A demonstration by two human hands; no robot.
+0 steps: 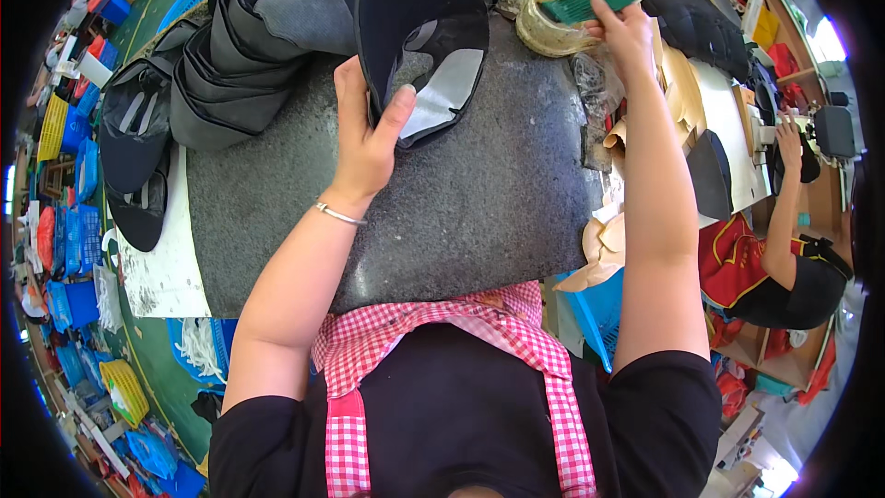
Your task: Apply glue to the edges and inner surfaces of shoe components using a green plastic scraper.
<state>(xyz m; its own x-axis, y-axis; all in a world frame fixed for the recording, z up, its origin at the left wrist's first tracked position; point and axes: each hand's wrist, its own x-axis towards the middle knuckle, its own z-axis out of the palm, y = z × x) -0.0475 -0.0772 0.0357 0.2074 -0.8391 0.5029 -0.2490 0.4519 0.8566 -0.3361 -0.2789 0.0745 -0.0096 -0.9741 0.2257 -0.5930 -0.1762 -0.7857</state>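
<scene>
My left hand point(364, 134) grips the rim of a black shoe upper point(396, 5), thumb inside and fingers round the outside. The upper's open end faces me, showing dark lining and a light grey patch. In my right hand point(629, 41) is a green-handled brush point(576, 7), pinched between thumb and fingers. It lies at the mouth of a cloudy plastic jar point(550, 37) crusted with yellowish residue; the brush's working end cannot be made out. Beneath my left hand spreads a dark grey work mat point(433, 212).
Nested black uppers point(240, 83) are heaped at the left of the mat, with more uppers point(138, 129) hanging past its edge. Brown paper scraps point(604, 254) lie at the right. A blue basket point(595, 314) stands below the table edge. Another person point(765, 258) works at the far right.
</scene>
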